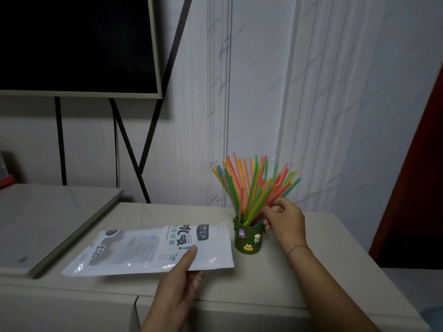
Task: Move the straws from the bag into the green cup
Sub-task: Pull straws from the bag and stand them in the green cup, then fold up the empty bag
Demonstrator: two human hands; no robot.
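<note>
Straws point(254, 188) pinched by right hand point(285, 219); left hand point(177, 281) grips bag point(143, 248).

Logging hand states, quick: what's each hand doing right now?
Left hand: closed on the edge of the bag, thumb on top.
Right hand: fingers closed around the straws standing in the green cup.
</note>
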